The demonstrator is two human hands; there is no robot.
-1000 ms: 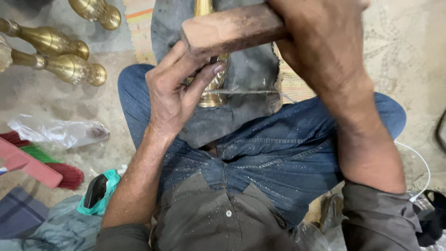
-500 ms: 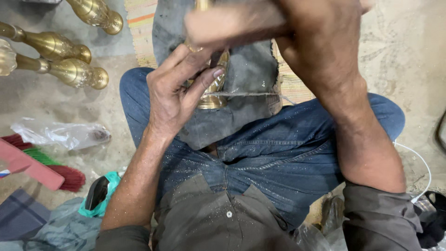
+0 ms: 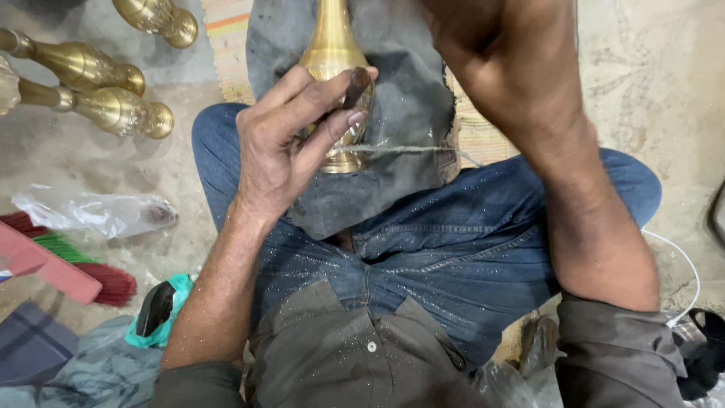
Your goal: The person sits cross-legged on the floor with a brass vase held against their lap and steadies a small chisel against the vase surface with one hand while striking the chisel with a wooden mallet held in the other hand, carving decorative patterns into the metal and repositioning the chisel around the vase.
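The brass vase (image 3: 334,72) is shiny gold with a narrow neck flaring to a rounded body, lying on a dark grey cloth (image 3: 411,113) across the person's lap. The left hand (image 3: 291,143) has its fingers (image 3: 332,125) pinching a small dark tool (image 3: 356,85) against the vase body. Compared with a second ago, the wooden mallet is gone from view, and the right hand is raised out of frame, so I can't tell what its fingers are doing.

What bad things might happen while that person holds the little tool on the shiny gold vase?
1. The left hand pinches a small dark tool against the brass vase. A slip might hurt the fingers or scratch the brass.
2. The vase rests only on a grey cloth over the lap, so it may roll.
3. Metal specks on the jeans might get onto skin.
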